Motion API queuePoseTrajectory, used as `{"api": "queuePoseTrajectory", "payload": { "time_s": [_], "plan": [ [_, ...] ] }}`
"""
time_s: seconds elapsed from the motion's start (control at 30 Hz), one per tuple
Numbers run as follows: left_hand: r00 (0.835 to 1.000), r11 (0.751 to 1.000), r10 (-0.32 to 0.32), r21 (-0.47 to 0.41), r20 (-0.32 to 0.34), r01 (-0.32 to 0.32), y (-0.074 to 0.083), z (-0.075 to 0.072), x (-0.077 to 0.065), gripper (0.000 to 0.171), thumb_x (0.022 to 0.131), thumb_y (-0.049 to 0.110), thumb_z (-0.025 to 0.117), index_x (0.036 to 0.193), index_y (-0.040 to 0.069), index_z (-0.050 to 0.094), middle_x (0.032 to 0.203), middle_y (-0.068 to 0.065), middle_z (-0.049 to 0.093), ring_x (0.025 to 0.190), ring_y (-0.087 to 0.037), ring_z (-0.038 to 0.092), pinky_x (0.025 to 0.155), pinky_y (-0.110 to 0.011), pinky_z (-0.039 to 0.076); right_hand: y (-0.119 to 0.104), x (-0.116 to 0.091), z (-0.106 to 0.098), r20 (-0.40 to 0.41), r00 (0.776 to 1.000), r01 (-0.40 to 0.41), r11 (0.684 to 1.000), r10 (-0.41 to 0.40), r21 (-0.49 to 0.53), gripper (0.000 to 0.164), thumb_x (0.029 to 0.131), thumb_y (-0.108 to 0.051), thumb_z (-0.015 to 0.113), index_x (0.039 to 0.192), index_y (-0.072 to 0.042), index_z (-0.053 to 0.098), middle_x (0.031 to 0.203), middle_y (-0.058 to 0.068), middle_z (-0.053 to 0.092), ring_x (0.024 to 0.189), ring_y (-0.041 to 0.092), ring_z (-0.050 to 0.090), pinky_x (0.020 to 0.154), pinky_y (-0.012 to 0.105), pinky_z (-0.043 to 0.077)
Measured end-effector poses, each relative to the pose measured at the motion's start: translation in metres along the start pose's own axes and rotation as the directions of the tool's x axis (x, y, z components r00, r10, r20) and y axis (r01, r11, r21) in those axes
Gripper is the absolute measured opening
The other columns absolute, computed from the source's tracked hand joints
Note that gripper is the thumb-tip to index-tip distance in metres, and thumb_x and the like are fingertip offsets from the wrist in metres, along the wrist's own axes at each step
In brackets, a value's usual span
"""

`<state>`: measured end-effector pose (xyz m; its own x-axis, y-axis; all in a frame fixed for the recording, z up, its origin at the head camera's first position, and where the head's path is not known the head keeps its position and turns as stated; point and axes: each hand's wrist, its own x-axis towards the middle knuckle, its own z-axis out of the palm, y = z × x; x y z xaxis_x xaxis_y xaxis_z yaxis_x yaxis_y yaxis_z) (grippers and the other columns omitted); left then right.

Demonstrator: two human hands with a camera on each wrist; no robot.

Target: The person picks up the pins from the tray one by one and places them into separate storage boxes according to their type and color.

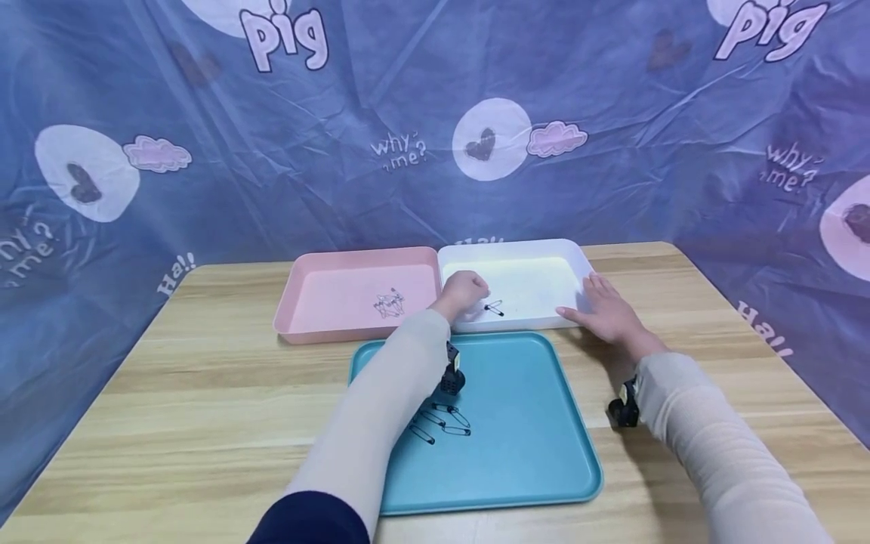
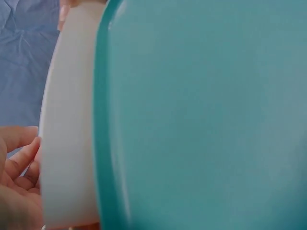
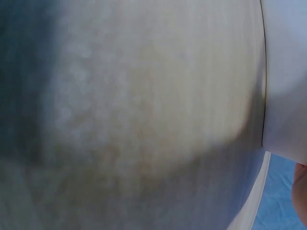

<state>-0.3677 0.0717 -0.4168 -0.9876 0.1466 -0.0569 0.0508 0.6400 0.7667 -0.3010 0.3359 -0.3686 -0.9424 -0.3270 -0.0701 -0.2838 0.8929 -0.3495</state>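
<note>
My left hand is over the left part of a white tray, its fingers curled. In the left wrist view the fingertips overlap the tray's edge; I cannot tell whether they pinch anything. Just right of this hand, dark safety pins lie in the white tray. My right hand rests at that tray's right wall, fingers extended and thumb spread toward the front rim. Several black safety pins lie in the teal tray, partly hidden by my left forearm.
A pink tray stands against the white one on the left, with a small heap of silvery safety pins inside. The wooden table ends at a blue printed cloth behind the trays. My left forearm crosses the teal tray.
</note>
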Motion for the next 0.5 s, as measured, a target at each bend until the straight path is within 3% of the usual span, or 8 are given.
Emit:
{"api": "queuePoseTrajectory", "payload": {
  "time_s": [0.03,0.1,0.27,0.4,0.5],
  "plan": [
    [1.0,1.0,0.0,0.002,-0.006,0.0,0.0,-0.001,0.0,0.007,0.076,0.026,0.063,0.074,0.019,0.064,0.078,0.01,0.058,0.071,-0.006,0.052,0.062,-0.02,0.043,0.0,0.0,0.0,-0.002,1.0,0.001,1.0,-0.001,0.0,0.094,0.082,-0.058,0.038,0.131,0.014,0.002,0.137,0.03,-0.003,0.125,0.04,-0.005,0.1,0.05,0.002],
    [0.999,0.999,-0.04,-0.025,0.03,0.041,0.016,-0.014,-0.016,0.01,0.079,0.025,0.061,0.084,0.017,0.065,0.087,0.006,0.06,0.08,-0.009,0.054,0.069,-0.023,0.044,0.001,0.0,0.0,-0.008,1.0,0.005,1.0,-0.005,-0.004,0.094,0.082,-0.057,0.038,0.131,0.014,0.003,0.137,0.03,-0.003,0.125,0.04,-0.005,0.1,0.05,0.002],
    [0.986,0.977,-0.138,-0.15,0.09,0.151,0.075,-0.061,-0.092,0.019,0.086,0.014,0.054,0.1,0.003,0.059,0.101,-0.007,0.057,0.091,-0.017,0.052,0.077,-0.026,0.043,-0.001,-0.001,-0.001,-0.017,1.0,0.005,1.0,-0.005,-0.003,0.094,0.082,-0.057,0.039,0.131,0.015,0.004,0.137,0.031,-0.002,0.125,0.04,-0.004,0.1,0.049,0.002],
    [0.979,0.942,-0.165,-0.275,0.124,0.193,0.074,-0.067,-0.105,0.016,0.087,0.012,0.052,0.099,0.003,0.057,0.102,-0.008,0.054,0.095,-0.02,0.05,0.081,-0.031,0.042,-0.003,-0.002,-0.002,-0.01,1.0,0.004,1.0,-0.004,-0.007,0.094,0.082,-0.057,0.039,0.131,0.015,0.004,0.137,0.031,-0.002,0.125,0.04,-0.003,0.1,0.049,0.002],
    [0.978,0.923,-0.151,-0.332,0.146,0.192,0.055,-0.061,-0.096,0.013,0.085,0.012,0.055,0.096,0.005,0.057,0.101,-0.006,0.053,0.096,-0.022,0.05,0.082,-0.037,0.042,-0.004,-0.003,-0.002,-0.011,1.0,0.003,1.0,-0.003,-0.01,0.093,0.082,-0.057,0.039,0.131,0.015,0.005,0.136,0.031,-0.001,0.125,0.041,-0.002,0.1,0.049,0.002]
  ]
}}
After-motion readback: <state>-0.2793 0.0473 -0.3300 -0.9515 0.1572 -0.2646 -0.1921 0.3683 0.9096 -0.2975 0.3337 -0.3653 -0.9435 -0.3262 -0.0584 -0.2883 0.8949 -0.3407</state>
